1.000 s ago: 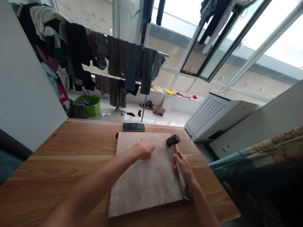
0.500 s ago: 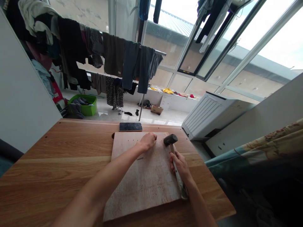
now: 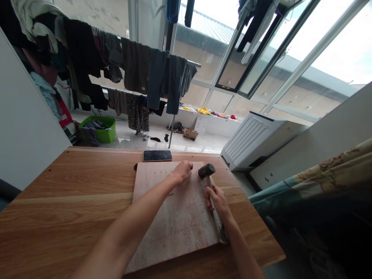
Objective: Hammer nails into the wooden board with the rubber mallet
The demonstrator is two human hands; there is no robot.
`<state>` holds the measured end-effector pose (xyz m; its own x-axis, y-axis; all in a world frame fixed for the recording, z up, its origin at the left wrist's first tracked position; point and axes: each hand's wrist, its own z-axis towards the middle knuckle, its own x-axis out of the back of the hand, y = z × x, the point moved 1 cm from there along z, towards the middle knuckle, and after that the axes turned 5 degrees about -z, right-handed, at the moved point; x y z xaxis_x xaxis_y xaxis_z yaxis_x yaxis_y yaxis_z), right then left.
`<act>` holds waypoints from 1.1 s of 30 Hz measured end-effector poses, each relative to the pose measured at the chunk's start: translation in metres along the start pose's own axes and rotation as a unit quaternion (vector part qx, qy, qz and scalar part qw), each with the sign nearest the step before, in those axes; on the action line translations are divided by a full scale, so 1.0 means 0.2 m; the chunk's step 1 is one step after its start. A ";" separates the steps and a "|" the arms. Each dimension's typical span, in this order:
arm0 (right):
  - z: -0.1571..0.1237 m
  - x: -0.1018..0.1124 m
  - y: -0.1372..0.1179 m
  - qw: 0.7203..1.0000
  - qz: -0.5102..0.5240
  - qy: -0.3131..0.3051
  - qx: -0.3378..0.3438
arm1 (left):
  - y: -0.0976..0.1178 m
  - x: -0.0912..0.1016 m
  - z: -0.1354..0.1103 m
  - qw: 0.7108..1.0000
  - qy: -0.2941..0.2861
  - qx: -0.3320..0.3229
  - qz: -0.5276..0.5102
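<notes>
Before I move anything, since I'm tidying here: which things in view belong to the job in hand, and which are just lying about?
Job in hand:
hammer, in the right hand
board, under the left hand
thin nail-like piece on the board

Seemingly lying about:
phone beyond the board
green basin holding cloth
cardboard box

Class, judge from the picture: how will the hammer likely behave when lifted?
The hammer is probably head-heavy: its thick dark head looks bulkier than the slim handle. It should stay stiff, as the handle looks straight. The crosswise head would likely limit rolling.

Left hand (image 3: 183, 171) farther up the board (image 3: 177, 228), nearer the hammer head (image 3: 206, 171)
</notes>
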<state>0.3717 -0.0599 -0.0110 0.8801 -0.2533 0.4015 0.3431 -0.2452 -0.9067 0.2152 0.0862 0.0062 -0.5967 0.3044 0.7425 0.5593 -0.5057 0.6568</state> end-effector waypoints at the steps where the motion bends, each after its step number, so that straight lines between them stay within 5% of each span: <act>1: 0.00 0.00 0.00 1.000 0.003 0.000 -0.001 | -0.02 -0.01 -0.01 1.000 0.009 0.000 -0.016; 8: -0.02 0.01 -0.04 0.999 0.044 0.002 -0.020 | -0.09 -0.06 -0.05 0.993 0.076 0.002 -0.091; 17: -0.02 0.00 -0.23 0.999 0.032 -0.010 0.023 | -0.10 -0.07 -0.03 0.987 0.096 0.010 -0.125; 33: 0.00 -0.08 -0.22 0.997 -0.057 -0.029 0.044 | -0.08 -0.04 -0.02 0.990 0.048 0.047 -0.123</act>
<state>0.3419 -0.0450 0.0222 0.8507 -0.1736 0.4961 0.4666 -0.1849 -0.8649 0.2090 0.0895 -0.0099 -0.7707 0.3294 0.5455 0.4385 -0.3470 0.8291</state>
